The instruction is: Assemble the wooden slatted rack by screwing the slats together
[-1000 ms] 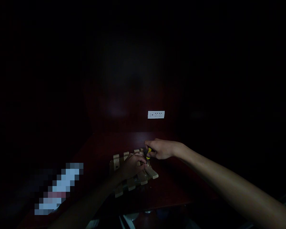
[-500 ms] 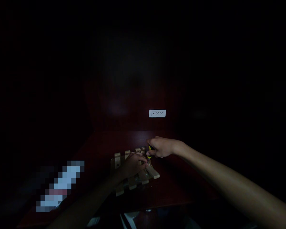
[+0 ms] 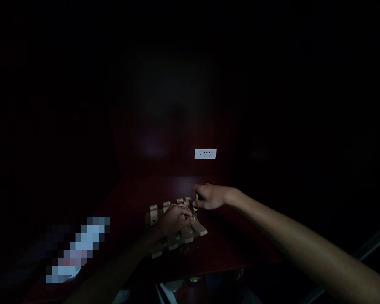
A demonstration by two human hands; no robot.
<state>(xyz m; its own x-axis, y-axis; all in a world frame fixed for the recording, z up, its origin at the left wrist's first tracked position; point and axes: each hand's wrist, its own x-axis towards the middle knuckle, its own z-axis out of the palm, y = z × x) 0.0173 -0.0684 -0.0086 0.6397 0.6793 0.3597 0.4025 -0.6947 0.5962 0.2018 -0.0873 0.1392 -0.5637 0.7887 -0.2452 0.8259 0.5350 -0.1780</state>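
A small xylophone-like piece of pale wooden slats (image 3: pixel 172 242) lies on the dark red table, its slats side by side across darker rails. My left hand (image 3: pixel 174 220) rests over its middle, fingers bent and drawn together near the right end. Whatever sits between those fingertips is too small and dark to make out. My right hand (image 3: pixel 210 196) is closed around a yellow and black screwdriver (image 3: pixel 195 207), held upright. The screwdriver's tip points down at the slats' right end, right beside my left fingertips; the exact contact point is hidden.
The dark red tabletop (image 3: pixel 224 249) ends at a front edge below the slats. On the left lies a pixelated bright, elongated item (image 3: pixel 82 249). A white wall socket (image 3: pixel 205 154) is on the back panel. Dim objects show beneath the edge, and the surroundings are very dark.
The view has shifted slightly, so the socket sits lower and the slats a bit further left. Both hands keep their places on the slats and the screwdriver.
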